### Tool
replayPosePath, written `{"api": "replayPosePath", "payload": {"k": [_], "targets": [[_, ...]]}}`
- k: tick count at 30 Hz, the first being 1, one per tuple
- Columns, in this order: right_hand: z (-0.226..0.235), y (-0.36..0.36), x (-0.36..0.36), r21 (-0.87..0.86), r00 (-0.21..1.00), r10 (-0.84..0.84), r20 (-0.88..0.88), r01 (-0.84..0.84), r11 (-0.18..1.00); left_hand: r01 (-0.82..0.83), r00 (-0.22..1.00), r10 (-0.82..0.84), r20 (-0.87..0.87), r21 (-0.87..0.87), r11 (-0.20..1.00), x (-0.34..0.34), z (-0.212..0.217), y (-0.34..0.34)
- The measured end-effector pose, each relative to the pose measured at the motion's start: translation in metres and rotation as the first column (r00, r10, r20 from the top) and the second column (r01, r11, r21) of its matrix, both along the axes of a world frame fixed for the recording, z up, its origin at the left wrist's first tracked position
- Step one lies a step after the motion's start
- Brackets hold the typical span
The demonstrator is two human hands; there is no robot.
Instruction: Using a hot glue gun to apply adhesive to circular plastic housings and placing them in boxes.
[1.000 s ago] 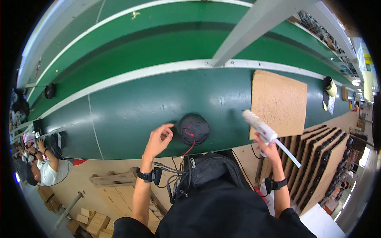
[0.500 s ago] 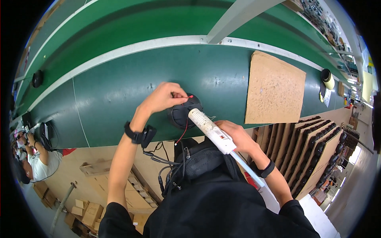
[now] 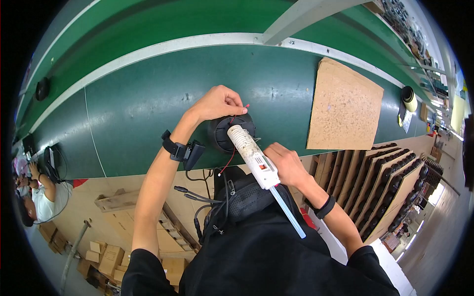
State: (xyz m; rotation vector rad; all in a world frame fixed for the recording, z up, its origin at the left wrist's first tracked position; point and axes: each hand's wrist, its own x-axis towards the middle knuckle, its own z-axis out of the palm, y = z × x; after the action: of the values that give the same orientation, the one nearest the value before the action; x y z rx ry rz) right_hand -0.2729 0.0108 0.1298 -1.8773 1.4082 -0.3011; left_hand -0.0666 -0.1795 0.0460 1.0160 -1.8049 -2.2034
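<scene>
My left hand [image 3: 218, 103] pinches a thin red wire [image 3: 229, 162] at its upper part, with a red tip poking out past the fingers. Under that hand a round black part [image 3: 217, 132] rests on the green bench; the wire's other end hangs over its near side. My right hand [image 3: 287, 165] is closed around the grip of a white hot glue gun [image 3: 254, 160], whose nozzle points down at the middle of the black part. From the gun's rear sticks out a translucent glue stick [image 3: 289, 213]. The nozzle's tip is hidden.
A cardboard sheet [image 3: 343, 108] lies on the bench [image 3: 148, 108] to the right. A tape roll [image 3: 408, 98] is farther right. Boards holding black round parts [image 3: 390, 192] stand at lower right. Another person [image 3: 47, 197] sits at far left. A grey post [image 3: 306, 19] rises beyond the bench.
My left hand has shifted slightly up and right, drawing the red wire's tip away from the black part. The glue gun has swung steeper, its rear moving left and its nozzle slightly up-left.
</scene>
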Motion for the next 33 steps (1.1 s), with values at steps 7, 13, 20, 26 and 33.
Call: {"api": "replayPosePath", "payload": {"k": [7, 13, 20, 26, 33], "targets": [[-0.003, 0.005, 0.001, -0.01, 0.999, -0.03, -0.043, 0.029, 1.0, 0.031, 0.999, -0.031, 0.038, 0.013, 0.999, 0.005, 0.011, -0.001], [-0.004, 0.007, -0.002, -0.005, 0.998, -0.049, -0.036, 0.049, 0.999, -0.014, 1.0, 0.014, 0.027, 0.03, 0.999, 0.031, 0.028, 0.005], [-0.003, 0.007, -0.002, -0.013, 0.996, -0.081, -0.038, 0.08, 0.997, 0.021, 0.997, -0.023, 0.075, 0.033, 0.999, 0.065, 0.039, 0.032], [0.003, 0.002, -0.005, 0.014, 0.996, -0.073, -0.053, 0.074, 0.997, -0.106, 0.947, 0.098, 0.305, 0.009, 0.994, 0.085, 0.023, 0.064], [0.012, -0.004, -0.025, 0.033, 0.998, -0.034, 0.054, 0.032, 0.999, -0.432, 0.901, 0.413, 0.133, 0.192, 0.881, 0.084, 0.012, 0.089]]}}
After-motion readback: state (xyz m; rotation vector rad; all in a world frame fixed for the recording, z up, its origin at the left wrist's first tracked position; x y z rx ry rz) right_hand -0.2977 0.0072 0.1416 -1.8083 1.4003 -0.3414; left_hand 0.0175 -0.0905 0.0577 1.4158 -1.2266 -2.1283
